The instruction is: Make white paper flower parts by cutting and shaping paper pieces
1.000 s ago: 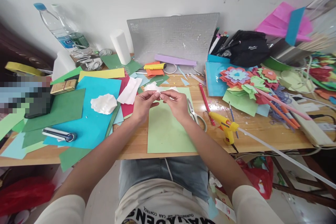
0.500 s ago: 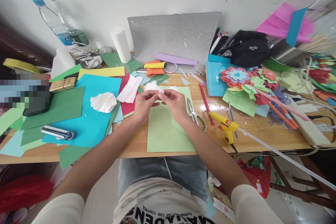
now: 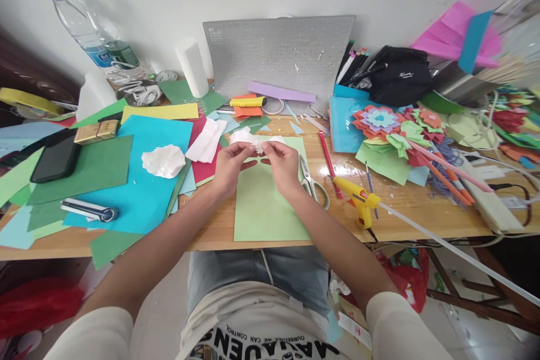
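Between my two hands is a white tissue [image 3: 258, 147], gathered in the middle, its looser ends showing behind the fingers. My left hand [image 3: 230, 167] pinches it between thumb and fingertips, and my right hand [image 3: 282, 164] pinches it close beside. Both are held over the far part of a light green paper sheet [image 3: 270, 211]. To the left, a crumpled white tissue wad [image 3: 163, 161] rests on blue paper [image 3: 126, 194], with a folded white tissue [image 3: 206, 140] nearer my left hand. Scissors [image 3: 311, 180] lie just right of my right hand.
A yellow glue gun [image 3: 358, 199] with a long glue stick stands at right, near a red pen-like stick [image 3: 330, 163]. Paper flowers [image 3: 382, 121] lie beyond. A grey cutting mat [image 3: 278, 56] leans on the wall. A utility knife [image 3: 88, 209] and phone [image 3: 57, 156] lie left.
My fingertips have moved slightly apart, and more of the gathered white tissue shows between them. The whole view has shifted a little; the things on the table stay put.
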A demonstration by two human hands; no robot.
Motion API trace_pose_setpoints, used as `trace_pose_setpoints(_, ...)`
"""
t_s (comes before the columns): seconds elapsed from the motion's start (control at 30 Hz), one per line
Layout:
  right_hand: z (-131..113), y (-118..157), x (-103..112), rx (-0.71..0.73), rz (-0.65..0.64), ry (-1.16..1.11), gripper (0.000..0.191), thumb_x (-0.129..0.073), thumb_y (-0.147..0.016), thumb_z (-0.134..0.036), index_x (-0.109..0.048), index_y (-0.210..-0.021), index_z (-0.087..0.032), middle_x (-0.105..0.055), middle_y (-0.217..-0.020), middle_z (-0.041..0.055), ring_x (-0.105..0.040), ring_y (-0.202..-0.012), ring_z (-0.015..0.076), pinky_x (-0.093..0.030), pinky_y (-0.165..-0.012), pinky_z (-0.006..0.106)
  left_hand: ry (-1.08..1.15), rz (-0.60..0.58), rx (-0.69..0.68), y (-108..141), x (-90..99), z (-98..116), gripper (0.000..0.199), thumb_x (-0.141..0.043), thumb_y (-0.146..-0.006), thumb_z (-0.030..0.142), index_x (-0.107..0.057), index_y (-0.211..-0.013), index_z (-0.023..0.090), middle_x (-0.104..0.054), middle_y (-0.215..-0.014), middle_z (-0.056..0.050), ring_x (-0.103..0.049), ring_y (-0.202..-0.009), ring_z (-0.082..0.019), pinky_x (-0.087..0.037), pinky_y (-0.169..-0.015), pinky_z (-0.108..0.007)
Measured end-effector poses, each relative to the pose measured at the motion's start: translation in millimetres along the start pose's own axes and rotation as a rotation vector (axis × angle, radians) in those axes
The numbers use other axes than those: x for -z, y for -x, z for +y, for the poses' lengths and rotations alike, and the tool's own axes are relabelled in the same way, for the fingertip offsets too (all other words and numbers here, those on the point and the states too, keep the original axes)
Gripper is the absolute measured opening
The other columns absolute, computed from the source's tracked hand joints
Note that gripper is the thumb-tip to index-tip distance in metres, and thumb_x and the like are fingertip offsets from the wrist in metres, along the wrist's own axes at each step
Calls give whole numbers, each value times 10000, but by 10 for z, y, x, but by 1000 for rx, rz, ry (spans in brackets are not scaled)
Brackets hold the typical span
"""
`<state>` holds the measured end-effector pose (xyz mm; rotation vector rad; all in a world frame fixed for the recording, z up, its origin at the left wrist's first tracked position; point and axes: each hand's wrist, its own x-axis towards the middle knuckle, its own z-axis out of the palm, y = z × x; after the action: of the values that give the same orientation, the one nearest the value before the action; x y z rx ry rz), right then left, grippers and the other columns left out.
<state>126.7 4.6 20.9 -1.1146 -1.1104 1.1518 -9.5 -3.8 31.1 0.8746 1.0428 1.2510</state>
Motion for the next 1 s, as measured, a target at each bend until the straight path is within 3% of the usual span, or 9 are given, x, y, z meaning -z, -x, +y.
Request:
trace_pose_setpoints(0.17,21,-11,0,82,44,80,371,-629,-829,-560,-696,-861,-196,-701,-829,27,-657,-751,151,-573,-681,277,37,3,12,-10,7,-13,278,-795,-726,410,-654,-800,183,-688,-834,-27,-671,-864,-171,-554,-741,-278)
trace_pose_setpoints(0.43,35,-108,47,-8,131,-2,367,-639,-804,-559,-684,-862,-200,-685,-815,22,-629,-701,134,-533,-614,243,117,71,-1,-78,56,40,276,-797,-701,380,-615,-779,188,-650,-810,-10,-657,-819,-154,-554,-721,-267)
trace_pose_setpoints(0.53,-14,-182,67,25,111,132,347,-626,-820,-520,-712,-868,-188,-667,-739,11,-577,-631,128,-466,-564,237,160,186,-83,-207,188,116,286,-817,-680,376,-631,-786,187,-647,-787,-5,-666,-798,-141,-548,-708,-244)
trace_pose_setpoints(0.63,-81,-323,9,98,-7,402,266,-625,-832,-416,-732,-793,-176,-637,-643,-8,-552,-607,133,-427,-600,257,189,280,-153,-330,322,176,302,-838,-663,376,-650,-794,179,-676,-802,-15,-671,-765,-124,-553,-715,-236)
trace_pose_setpoints(0.8,-61,-680,-217,148,-102,699,240,-616,-853,-328,-724,-700,-176,-665,-643,6,-587,-634,158,-405,-644,281,238,309,-168,-382,377,211,347,-881,-598,314,-615,-767,170,-704,-788,-24,-712,-766,-149,-570,-729,-252)
trace_pose_setpoints(0.9,-3,-811,-280,128,-76,777,195,-628,-849,-321,-741,-764,-187,-708,-730,36,-629,-716,194,-438,-703,306,241,292,-163,-356,350,200,391,-897,-572,308,-589,-777,180,-705,-767,-8,-730,-775,-168,-578,-748,-272)
trace_pose_setpoints(1.0,-13,-777,-244,195,39,808,184,-615,-850,-313,-741,-902,-189,-715,-802,55,-632,-762,212,-466,-765,338,223,261,-147,-326,318,169,416,-908,-557,319,-598,-801,186,-712,-769,-1,-730,-762,-167,-578,-740,-279)
